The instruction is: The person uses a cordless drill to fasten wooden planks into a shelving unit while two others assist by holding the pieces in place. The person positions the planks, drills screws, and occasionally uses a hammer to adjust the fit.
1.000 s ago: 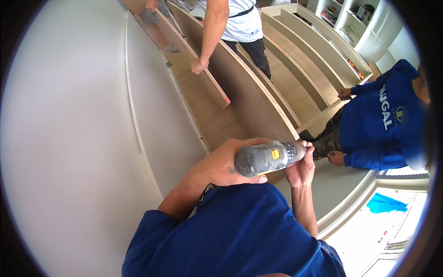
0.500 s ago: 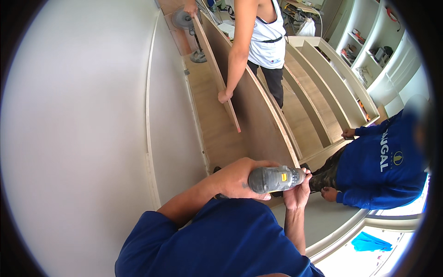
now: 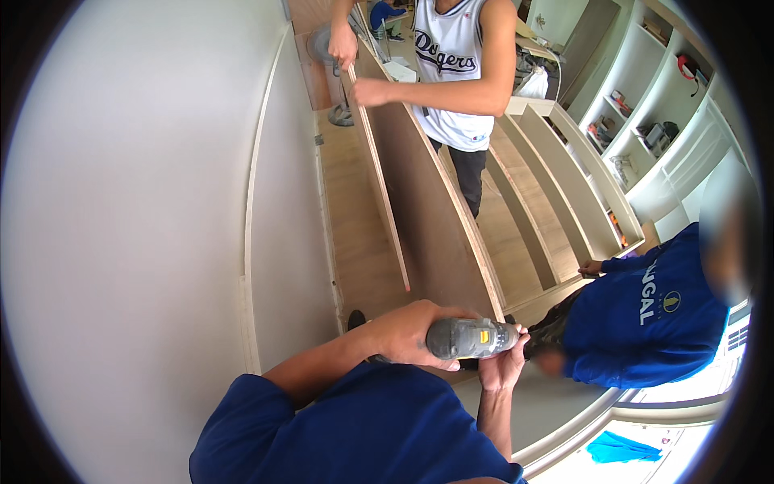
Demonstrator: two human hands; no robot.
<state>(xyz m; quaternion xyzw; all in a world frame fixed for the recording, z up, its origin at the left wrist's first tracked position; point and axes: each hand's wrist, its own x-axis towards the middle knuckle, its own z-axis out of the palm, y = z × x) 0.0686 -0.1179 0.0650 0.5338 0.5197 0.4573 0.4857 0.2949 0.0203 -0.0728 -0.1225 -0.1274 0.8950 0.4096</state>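
Note:
A grey and black cordless drill [image 3: 469, 337] with a yellow label sits crosswise in front of my chest, its chuck toward the right. My left hand [image 3: 407, 337] is closed round its grip from behind. My right hand [image 3: 501, 369] is raised at the chuck end, fingertips pinched together there; whatever they hold is too small to tell. Just beyond the chuck is the near end of a long wooden panel [image 3: 431, 210] standing on edge. The drill's tip and any bit are hidden behind my fingers.
A co-worker in a white tank top [image 3: 451, 64] holds a narrow board [image 3: 377, 169] beside the panel. Another person in a blue sweatshirt [image 3: 645, 315] stands close on my right, by a wooden shelf frame [image 3: 548, 177]. A pale wall [image 3: 145, 226] runs along the left.
The co-worker in white has drawn both hands together at the far end of the narrow board. The view has shifted slightly; my hands stay on the drill and at its chuck.

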